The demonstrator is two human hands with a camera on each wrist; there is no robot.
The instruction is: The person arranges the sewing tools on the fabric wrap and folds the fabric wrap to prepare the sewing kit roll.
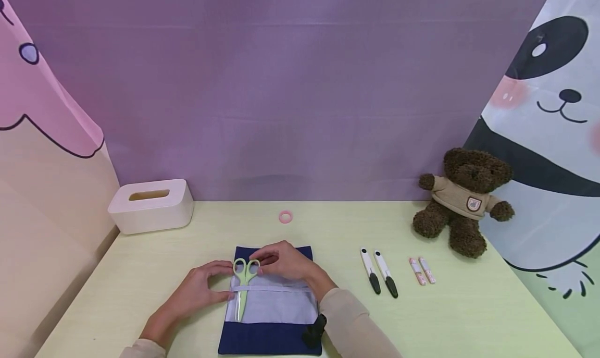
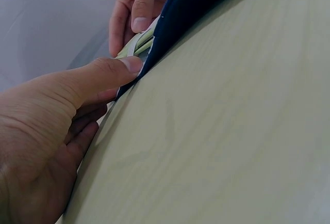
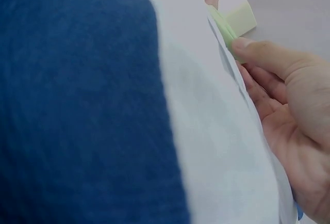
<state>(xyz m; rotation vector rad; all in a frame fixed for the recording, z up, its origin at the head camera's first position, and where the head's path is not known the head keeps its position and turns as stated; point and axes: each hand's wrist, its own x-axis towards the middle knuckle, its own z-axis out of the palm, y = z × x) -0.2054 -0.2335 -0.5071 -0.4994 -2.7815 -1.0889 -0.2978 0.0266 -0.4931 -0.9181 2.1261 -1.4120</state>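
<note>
Pale green scissors (image 1: 244, 274) lie on a navy and light-grey fabric organizer (image 1: 281, 308), handles toward the back. A narrow band (image 1: 281, 288) crosses over the blades, whose tips point at the navy front flap. My right hand (image 1: 288, 261) pinches the right handle loop between thumb and fingers; the green handle (image 3: 224, 30) shows at the thumb tip in the right wrist view. My left hand (image 1: 199, 290) is at the organizer's left edge, fingers extended toward the left loop and thumb touching the edge beside the band. In the left wrist view, the left thumb (image 2: 111, 74) lies along that edge.
Two white-and-black handled tools (image 1: 378, 272) lie to the right, then two small pink-and-white packets (image 1: 422, 271). A pink ring (image 1: 285, 217) lies behind the organizer. A white tissue box (image 1: 151, 207) stands back left, a brown teddy bear (image 1: 464, 204) back right.
</note>
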